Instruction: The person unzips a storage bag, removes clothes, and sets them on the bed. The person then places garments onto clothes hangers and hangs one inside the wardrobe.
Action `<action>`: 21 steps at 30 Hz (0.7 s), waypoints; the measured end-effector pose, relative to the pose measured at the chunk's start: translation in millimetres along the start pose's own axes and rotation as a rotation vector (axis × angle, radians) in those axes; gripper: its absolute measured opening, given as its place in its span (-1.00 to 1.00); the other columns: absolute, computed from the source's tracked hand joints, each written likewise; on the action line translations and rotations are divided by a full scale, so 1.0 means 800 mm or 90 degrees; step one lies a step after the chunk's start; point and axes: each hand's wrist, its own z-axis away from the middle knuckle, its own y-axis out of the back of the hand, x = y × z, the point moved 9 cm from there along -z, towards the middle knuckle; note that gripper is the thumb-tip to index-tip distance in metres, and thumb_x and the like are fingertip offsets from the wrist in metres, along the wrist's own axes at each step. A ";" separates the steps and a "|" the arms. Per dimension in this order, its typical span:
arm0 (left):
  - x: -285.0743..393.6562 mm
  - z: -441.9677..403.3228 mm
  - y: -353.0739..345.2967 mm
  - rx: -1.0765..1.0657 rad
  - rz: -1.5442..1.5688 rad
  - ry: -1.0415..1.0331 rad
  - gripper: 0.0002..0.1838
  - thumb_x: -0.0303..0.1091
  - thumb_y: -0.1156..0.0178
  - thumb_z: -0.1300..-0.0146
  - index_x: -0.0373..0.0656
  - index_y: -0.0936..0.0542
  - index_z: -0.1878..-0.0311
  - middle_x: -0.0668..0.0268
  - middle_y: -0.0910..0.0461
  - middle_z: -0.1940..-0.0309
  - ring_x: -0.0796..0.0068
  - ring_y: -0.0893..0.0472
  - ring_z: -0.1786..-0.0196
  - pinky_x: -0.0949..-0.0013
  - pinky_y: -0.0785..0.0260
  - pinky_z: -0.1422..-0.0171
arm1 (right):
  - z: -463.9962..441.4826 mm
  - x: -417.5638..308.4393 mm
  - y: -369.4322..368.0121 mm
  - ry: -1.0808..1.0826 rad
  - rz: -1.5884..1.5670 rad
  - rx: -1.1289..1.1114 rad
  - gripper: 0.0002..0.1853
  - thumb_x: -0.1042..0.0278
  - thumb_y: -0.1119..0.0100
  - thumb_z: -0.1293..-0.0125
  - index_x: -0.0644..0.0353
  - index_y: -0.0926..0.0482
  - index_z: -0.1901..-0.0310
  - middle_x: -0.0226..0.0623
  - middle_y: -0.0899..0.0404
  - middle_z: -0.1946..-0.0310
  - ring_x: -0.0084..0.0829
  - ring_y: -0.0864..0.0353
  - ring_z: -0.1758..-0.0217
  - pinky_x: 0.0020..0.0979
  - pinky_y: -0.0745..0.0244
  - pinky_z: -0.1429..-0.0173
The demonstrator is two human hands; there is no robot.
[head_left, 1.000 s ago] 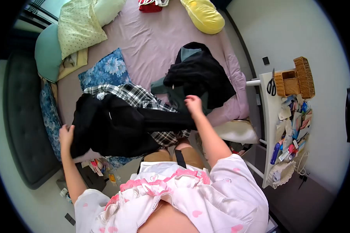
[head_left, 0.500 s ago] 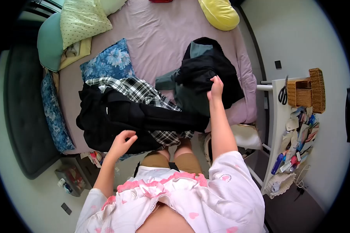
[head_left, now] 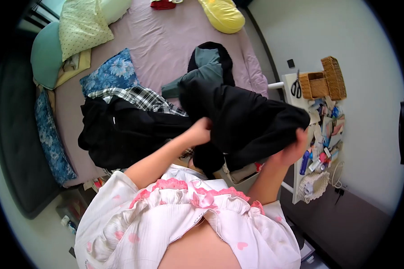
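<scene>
The left hand [head_left: 201, 131] and right hand [head_left: 294, 150] grip a black garment [head_left: 249, 116], held up beside a second black garment [head_left: 116, 130] lying over plaid cloth [head_left: 150, 99] on the bed [head_left: 152, 42].

Black garment [head_left: 251, 119]; plain cloth; loosely bunched, draping in folds; held between left hand [head_left: 200, 132] and right hand [head_left: 292, 149]

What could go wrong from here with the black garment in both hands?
Its edge by the right hand overlaps the white table in view; a swing might knock off clutter.
If the left hand loosens, the garment might sag or drop.
</scene>
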 end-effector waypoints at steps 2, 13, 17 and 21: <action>0.044 0.003 0.008 -0.228 0.118 0.015 -0.76 -0.32 -0.23 -0.27 -0.31 -0.64 0.13 0.33 -0.68 0.18 0.56 -0.59 0.08 0.44 -0.41 -0.08 | -0.012 -0.029 0.047 -0.025 0.023 0.116 -0.66 0.46 0.02 -0.26 0.36 -0.46 -0.06 -0.06 -0.57 0.02 -0.20 -0.61 -0.04 -0.23 -0.52 -0.17; 0.164 0.035 0.147 -0.027 -0.146 -0.136 -0.71 -0.18 -0.31 -0.24 -0.17 -0.54 0.13 0.49 -0.54 0.28 0.72 -0.49 0.21 0.56 -0.34 0.05 | -0.032 -0.023 0.063 -0.141 0.188 0.089 -0.72 0.36 0.01 -0.40 0.37 -0.55 0.02 -0.06 -0.62 0.04 -0.22 -0.66 0.03 -0.28 -0.55 -0.13; 0.176 0.051 0.032 -0.002 -0.118 -0.220 -0.11 -0.05 -0.57 0.11 -0.17 -0.28 -0.21 0.16 -0.47 0.01 0.33 -0.46 -0.08 0.31 -0.31 -0.17 | -0.020 -0.018 -0.037 -0.109 0.237 0.032 -0.74 0.41 -0.05 -0.37 0.38 -0.56 0.02 -0.16 -0.63 0.08 -0.35 -0.67 0.10 -0.39 -0.56 -0.06; 0.154 0.017 -0.038 0.052 -0.034 -0.106 -0.55 -0.11 -0.45 -0.08 -0.17 -0.52 0.10 0.41 -0.54 0.32 0.63 -0.49 0.30 0.49 -0.30 0.25 | -0.028 -0.045 -0.034 -0.136 0.157 0.008 -0.71 0.40 -0.14 -0.31 0.37 -0.57 0.01 -0.20 -0.64 0.11 -0.40 -0.67 0.12 -0.43 -0.56 -0.01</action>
